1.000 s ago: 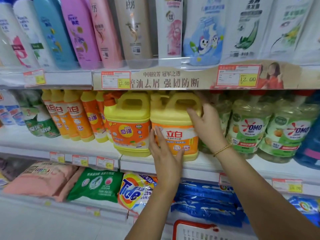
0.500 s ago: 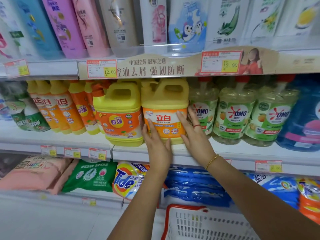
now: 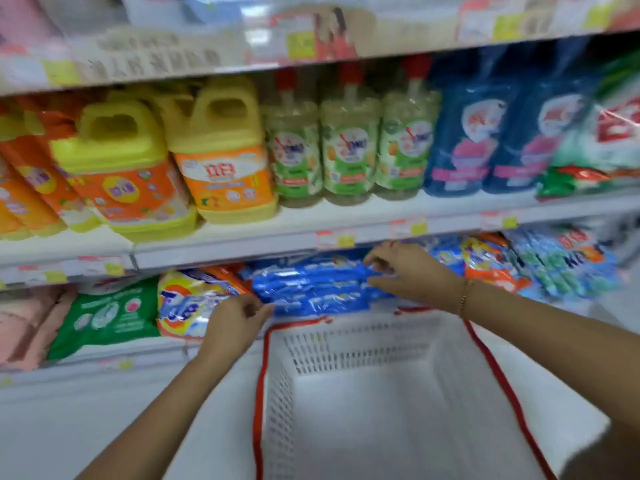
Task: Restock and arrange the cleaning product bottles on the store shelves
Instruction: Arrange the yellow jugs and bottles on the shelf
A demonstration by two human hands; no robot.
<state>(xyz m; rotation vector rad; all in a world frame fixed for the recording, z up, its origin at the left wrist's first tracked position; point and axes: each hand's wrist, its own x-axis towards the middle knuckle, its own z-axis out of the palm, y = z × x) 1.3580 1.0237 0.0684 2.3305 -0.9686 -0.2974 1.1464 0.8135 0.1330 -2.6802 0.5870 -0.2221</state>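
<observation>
The view is motion-blurred. A yellow handled detergent jug with an orange label (image 3: 221, 157) stands on the middle shelf (image 3: 346, 220), beside a similar jug (image 3: 117, 168) on its left. Both hands are below it, at the lower shelf. My left hand (image 3: 239, 320) has curled fingers at the left end of a stack of blue detergent packs (image 3: 311, 289); whether it grips them is unclear. My right hand (image 3: 412, 271) curls its fingers and thumb around the stack's right end.
Clear green-labelled OMO bottles (image 3: 349, 150) and blue bottles (image 3: 467, 140) fill the middle shelf to the right, orange bottles (image 3: 24, 195) to the left. Tide (image 3: 187, 303), green (image 3: 107, 313) and pink (image 3: 24, 323) bags lie below. A white, red-rimmed basket (image 3: 277, 393) sits before me.
Both hands have left the yellow jug and dropped to the blue packs on the lower shelf. The view has tilted down and right, showing more of the basket.
</observation>
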